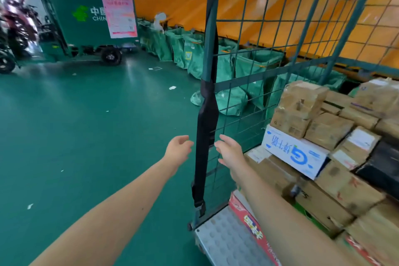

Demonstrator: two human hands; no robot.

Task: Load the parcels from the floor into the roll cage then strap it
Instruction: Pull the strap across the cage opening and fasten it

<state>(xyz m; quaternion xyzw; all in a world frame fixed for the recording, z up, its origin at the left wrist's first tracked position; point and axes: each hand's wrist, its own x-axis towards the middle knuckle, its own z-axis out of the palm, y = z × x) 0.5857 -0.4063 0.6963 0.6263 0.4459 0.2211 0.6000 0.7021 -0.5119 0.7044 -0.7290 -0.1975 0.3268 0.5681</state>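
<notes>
A green wire roll cage (278,54) stands on the right, stacked with several cardboard parcels (328,129), among them a white box with blue print (295,153). A black strap (205,127) hangs down the cage's front left post, its buckle near the metal base plate (224,237). My left hand (178,150) is just left of the strap, fingers relaxed, holding nothing. My right hand (230,151) is just right of the strap, fingers spread, also holding nothing. Neither hand touches the strap.
A green delivery tricycle (86,21) is parked at the back left on the green floor (86,125). A row of green mail sacks (190,49) lines an orange conveyor wall (269,15) behind the cage. Small paper scraps lie on the floor.
</notes>
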